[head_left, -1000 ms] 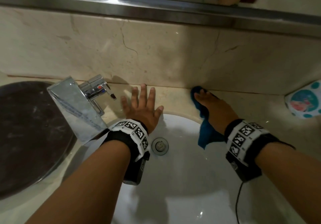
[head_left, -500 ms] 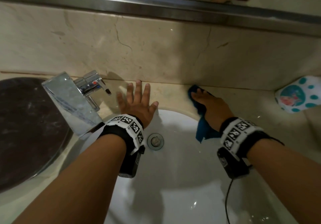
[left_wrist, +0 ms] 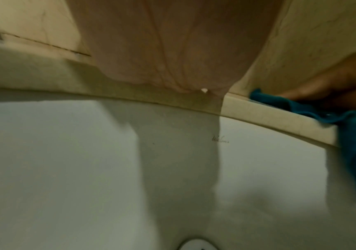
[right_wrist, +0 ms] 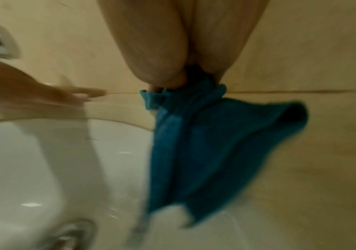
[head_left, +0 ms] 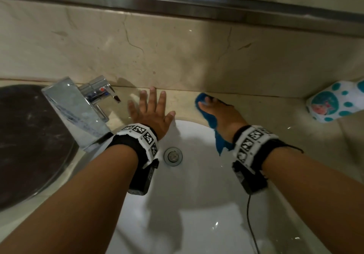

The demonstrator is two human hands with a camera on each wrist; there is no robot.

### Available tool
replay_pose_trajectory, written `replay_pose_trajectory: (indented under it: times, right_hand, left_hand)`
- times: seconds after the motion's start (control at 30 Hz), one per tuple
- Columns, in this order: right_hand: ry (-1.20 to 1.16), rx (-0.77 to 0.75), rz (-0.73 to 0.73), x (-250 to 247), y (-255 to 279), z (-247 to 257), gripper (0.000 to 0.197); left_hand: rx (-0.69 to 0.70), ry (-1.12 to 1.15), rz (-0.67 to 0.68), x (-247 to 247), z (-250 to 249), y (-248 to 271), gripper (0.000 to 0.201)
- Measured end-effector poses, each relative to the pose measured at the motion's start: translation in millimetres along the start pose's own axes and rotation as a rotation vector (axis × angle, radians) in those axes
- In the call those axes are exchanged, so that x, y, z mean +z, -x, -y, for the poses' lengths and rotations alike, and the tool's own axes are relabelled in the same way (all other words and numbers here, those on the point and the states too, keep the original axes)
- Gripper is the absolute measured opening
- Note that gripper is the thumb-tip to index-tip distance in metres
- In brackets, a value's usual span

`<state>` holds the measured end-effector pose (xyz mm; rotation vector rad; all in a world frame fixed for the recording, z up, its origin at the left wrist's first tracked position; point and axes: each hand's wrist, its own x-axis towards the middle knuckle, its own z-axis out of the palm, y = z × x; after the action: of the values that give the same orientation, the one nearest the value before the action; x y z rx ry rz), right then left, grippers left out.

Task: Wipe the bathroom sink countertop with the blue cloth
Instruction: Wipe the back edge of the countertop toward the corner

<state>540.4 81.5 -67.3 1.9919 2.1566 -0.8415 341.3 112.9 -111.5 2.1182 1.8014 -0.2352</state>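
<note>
The blue cloth (head_left: 206, 116) lies on the beige countertop (head_left: 275, 116) behind the white sink (head_left: 197, 204), its tail hanging over the rim into the basin. My right hand (head_left: 218, 114) presses on it with straight fingers near the back wall. In the right wrist view the cloth (right_wrist: 205, 143) bunches under the palm (right_wrist: 173, 42). My left hand (head_left: 151, 112) rests flat on the countertop with fingers spread, between the faucet and the cloth, holding nothing. The left wrist view shows its palm (left_wrist: 173, 50) on the ledge, with the cloth (left_wrist: 354, 135) at the right.
A chrome faucet (head_left: 78, 112) stands left of my left hand. A dark round surface (head_left: 29, 141) fills the far left. A white object with teal spots (head_left: 334, 104) lies at the right by the wall. The drain (head_left: 173, 156) sits in the basin. A metal ledge (head_left: 177, 3) runs above.
My right hand has slid the cloth a little to the left along the back of the countertop, closer to my left hand. The left hand stays flat in place.
</note>
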Motion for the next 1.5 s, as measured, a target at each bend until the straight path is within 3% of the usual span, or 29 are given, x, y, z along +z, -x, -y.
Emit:
replay_pose_trajectory:
  times: [0.1,0.2,0.33,0.43,0.53,0.67,0.87,1.03,1.2,1.37,1.5]
  right_hand:
    - [0.037,0.145,0.014,-9.6,22.7,-23.0,0.073]
    - [0.064,0.189,0.068,-13.3,19.8,-14.0,0.074]
    - [-0.012,0.015,0.048,4.7,-12.6,30.3,0.061]
    - [0.069,-0.104,0.050,16.6,-35.7,60.3,0.066]
    - [0.057,-0.140,0.046,13.6,-38.1,57.2,0.068]
    - [-0.079,-0.051,0.018,5.7,-13.9,20.3,0.068]
    - [0.042,0.106,0.054,-13.0,3.1,7.4,0.075]
    - [-0.035,0.052,0.058,-4.0,-16.3,34.3,0.054]
    - [-0.031,-0.091,0.061,0.9,-21.7,34.5,0.060]
    - [0.063,0.040,0.036,-10.3,-9.8,-0.5,0.055]
    - [0.048,0.090,-0.064,-23.5,-2.4,5.7,0.032]
  left_hand:
    - [0.000,-0.006,-0.013,0.3,-0.9,1.0,0.064]
    - [-0.009,-0.009,-0.022,0.6,-2.7,1.5,0.064]
    - [-0.022,-0.010,-0.006,0.3,-4.2,-0.1,0.064]
    - [-0.031,-0.018,-0.008,2.5,-3.4,-1.5,0.065]
    - [-0.023,-0.024,-0.006,2.1,-1.6,-2.6,0.066]
    - [0.000,0.004,-0.015,2.2,1.0,-1.9,0.066]
    - [0.005,-0.008,-0.045,1.7,-0.7,0.8,0.065]
    - [-0.011,-0.006,-0.015,1.3,-2.4,-0.5,0.065]
    - [-0.014,-0.009,0.001,1.1,-1.1,-2.3,0.065]
    - [-0.011,-0.007,0.013,0.8,-0.3,-2.3,0.066]
    - [-0.007,-0.001,-0.006,-0.5,-1.7,0.0,0.066]
